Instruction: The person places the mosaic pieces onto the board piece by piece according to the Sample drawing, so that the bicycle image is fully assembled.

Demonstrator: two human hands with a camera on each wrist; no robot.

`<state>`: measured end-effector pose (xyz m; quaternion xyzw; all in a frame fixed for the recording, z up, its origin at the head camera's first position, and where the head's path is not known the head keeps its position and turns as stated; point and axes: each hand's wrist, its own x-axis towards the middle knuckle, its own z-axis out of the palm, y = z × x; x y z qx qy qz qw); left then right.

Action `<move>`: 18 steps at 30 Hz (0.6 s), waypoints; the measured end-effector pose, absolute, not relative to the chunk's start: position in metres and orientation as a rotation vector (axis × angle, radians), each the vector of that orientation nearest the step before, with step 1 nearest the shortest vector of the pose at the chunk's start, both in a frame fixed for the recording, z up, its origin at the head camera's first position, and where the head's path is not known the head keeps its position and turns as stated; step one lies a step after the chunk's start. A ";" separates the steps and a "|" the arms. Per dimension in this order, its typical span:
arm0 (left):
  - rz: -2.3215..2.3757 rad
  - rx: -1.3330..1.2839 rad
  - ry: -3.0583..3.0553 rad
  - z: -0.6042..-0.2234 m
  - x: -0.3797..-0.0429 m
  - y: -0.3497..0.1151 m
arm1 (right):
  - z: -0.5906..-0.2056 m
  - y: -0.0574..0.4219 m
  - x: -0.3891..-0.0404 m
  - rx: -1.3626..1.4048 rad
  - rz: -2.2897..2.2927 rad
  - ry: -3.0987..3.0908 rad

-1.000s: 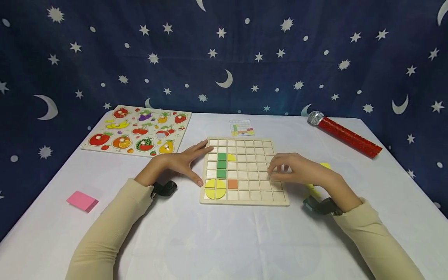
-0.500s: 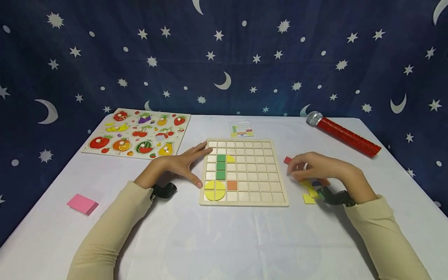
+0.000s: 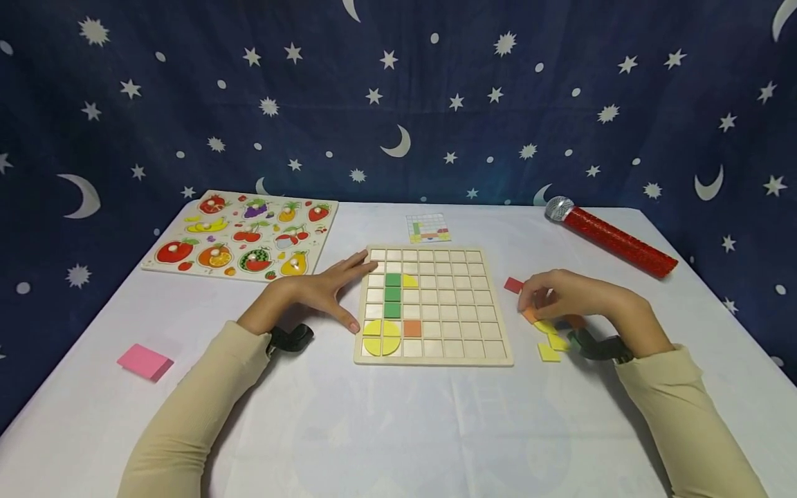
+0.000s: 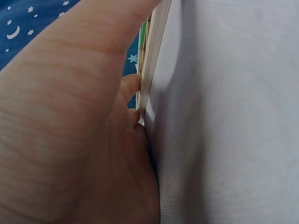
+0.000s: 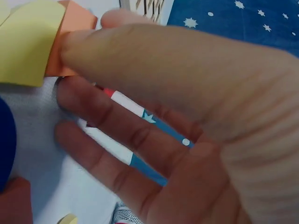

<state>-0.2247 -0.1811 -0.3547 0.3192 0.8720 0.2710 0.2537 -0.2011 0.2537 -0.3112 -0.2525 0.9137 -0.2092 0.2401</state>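
Observation:
My left hand [image 3: 324,287] lies with fingers and thumb spread along the left edge of a wooden grid board [image 3: 436,362]. Three green square tiles [image 3: 392,294] stand in a column on the board. A yellow circle of quarter tiles [image 3: 382,337], another yellow quarter tile [image 3: 410,281] and an orange square tile [image 3: 412,328] also sit in the grid. Right of the board, my right hand [image 3: 566,294] pinches another orange tile [image 5: 77,16] between thumb and fingertips, low over the loose pile. A yellow rounded tile [image 5: 28,44] overlaps it in the right wrist view.
Loose yellow tiles [image 3: 549,353], a red tile [image 3: 513,285] and a blue piece [image 5: 5,140] lie around the right hand. Behind the board is a pattern card [image 3: 428,227]. A fruit puzzle [image 3: 243,238], red microphone [image 3: 616,241] and pink folded paper [image 3: 145,362] lie farther out.
My right hand has moved right, from the board's right edge to the loose tiles, and now pinches an orange tile there. My left hand stays at the board's edge.

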 end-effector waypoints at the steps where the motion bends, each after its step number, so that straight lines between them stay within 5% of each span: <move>1: 0.738 0.868 2.369 -0.354 -0.225 -0.181 | -0.312 0.254 -0.201 -0.684 -0.577 2.500; 18: 0.744 0.873 2.363 -0.355 -0.225 -0.180 | -0.315 0.255 -0.201 -0.722 -0.644 2.510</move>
